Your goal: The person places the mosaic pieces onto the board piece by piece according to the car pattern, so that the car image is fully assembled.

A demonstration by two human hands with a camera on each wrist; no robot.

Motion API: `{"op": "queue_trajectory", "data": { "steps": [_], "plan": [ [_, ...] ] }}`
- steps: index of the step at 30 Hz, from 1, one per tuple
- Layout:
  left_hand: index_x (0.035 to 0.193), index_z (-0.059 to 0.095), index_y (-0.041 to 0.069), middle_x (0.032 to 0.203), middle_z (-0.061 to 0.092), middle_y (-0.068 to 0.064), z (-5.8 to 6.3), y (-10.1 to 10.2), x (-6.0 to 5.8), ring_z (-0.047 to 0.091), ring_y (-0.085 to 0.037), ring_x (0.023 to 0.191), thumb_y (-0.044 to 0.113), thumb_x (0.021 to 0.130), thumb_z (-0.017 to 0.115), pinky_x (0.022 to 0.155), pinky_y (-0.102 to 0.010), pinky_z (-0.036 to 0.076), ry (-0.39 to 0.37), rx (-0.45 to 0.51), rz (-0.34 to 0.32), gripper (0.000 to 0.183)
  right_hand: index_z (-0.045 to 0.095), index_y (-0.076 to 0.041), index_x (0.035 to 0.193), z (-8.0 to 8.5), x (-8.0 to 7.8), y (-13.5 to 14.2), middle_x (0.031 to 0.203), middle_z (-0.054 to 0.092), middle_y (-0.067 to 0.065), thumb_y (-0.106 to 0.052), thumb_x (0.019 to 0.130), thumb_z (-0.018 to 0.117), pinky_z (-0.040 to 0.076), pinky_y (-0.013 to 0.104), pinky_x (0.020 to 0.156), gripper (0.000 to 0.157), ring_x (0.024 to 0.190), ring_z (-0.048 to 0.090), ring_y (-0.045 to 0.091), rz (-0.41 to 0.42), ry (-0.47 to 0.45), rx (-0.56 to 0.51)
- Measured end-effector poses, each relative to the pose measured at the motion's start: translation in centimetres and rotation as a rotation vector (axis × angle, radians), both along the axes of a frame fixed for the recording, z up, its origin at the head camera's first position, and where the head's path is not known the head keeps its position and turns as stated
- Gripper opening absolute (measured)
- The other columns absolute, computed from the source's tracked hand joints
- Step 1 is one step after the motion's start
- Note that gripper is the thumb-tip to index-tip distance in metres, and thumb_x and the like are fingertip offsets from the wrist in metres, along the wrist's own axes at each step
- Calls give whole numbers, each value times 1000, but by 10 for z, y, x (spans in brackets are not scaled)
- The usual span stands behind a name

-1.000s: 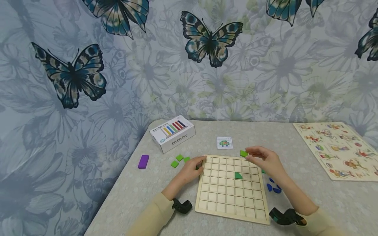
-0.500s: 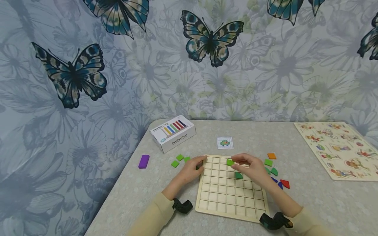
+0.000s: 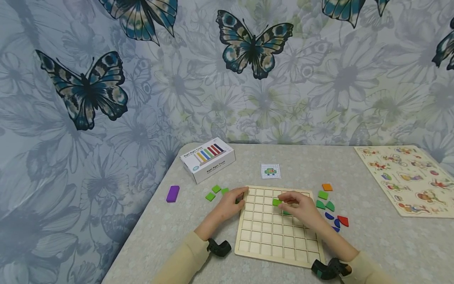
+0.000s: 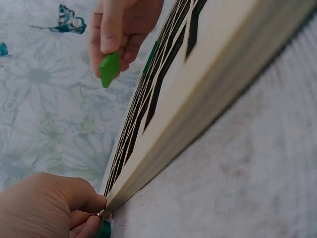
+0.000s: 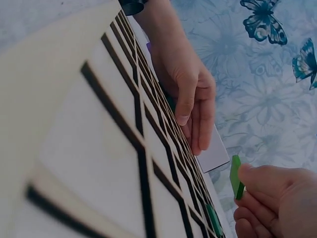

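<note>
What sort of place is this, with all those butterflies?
Probably a play or learning corner: a grid board and colourful tiles lie on the table, and butterflies decorate the wall.

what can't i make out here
Head: most of the dark green piece on the grid board, behind the right hand.
Head: details on the white picture card, too small.
Head: top-left butterfly, cut off above.
Left wrist: the green piece beside the left hand, partly hidden by fingers.
</note>
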State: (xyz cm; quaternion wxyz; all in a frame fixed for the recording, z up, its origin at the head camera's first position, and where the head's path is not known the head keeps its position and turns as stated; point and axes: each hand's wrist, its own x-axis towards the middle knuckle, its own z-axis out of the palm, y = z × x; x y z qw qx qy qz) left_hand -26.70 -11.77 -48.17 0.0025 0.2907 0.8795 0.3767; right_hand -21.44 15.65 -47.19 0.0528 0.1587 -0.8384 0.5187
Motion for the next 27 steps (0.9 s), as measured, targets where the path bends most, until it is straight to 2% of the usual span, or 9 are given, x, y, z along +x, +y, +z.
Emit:
{"op": "queue_trajectory", "data": {
  "steps": [13, 20, 27],
  "plan": [
    [137, 46, -2, 136, 48, -18, 1, 0, 2, 47, -28, 123, 3, 92, 54, 99, -40, 42, -7, 2, -4, 46, 70, -11, 104, -12, -1, 1, 99, 65, -6, -19, 79, 78, 53, 30, 78, 27, 91, 63, 14, 18, 94, 101],
    [138, 46, -2, 136, 49, -18, 1, -1, 1, 48, -28, 123, 4, 93, 54, 98, -41, 42, -2, -1, -4, 46, 70, -11, 104, -16, -3, 2, 100, 64, -6, -14, 79, 78, 53, 29, 76, 27, 90, 62, 12, 53, 191, 155],
    [137, 46, -3, 136, 48, -18, 1, 0, 2, 48, -28, 122, 3, 93, 53, 98, -41, 42, -8, 11, -6, 46, 69, -11, 105, -15, -3, 3, 100, 64, -6, -15, 79, 78, 52, 28, 74, 28, 90, 62, 13, 76, 206, 172]
  ]
}}
